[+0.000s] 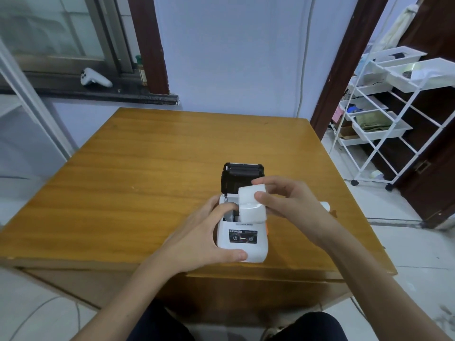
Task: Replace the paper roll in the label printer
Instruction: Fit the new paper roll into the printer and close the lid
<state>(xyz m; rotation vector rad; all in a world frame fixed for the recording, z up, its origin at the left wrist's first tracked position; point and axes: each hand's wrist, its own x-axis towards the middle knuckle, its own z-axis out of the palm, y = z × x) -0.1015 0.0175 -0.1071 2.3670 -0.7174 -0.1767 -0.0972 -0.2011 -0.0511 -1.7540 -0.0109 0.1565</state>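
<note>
Wooden desk (147,168) by blue wall carried label printer (242,238), lid (242,174) open. Left hand (202,239) gripped printer body, fingertips in bay. Right hand (283,200) pinched paper roll (251,205) by its ends, over bay. Roll looked light, crushable, prone to unwinding; end grip seemed safest.

Even, soft indoor light, no hard shadows. Mild sheen on the table (152,153) toward 12 o'clock. Strong wide-angle bending at 3 and 9 o'clock edges; overall slightly soft.

white thing (325,205) mostly hidden behind right hand (286,199) | printer (242,238) screen words too small
</note>
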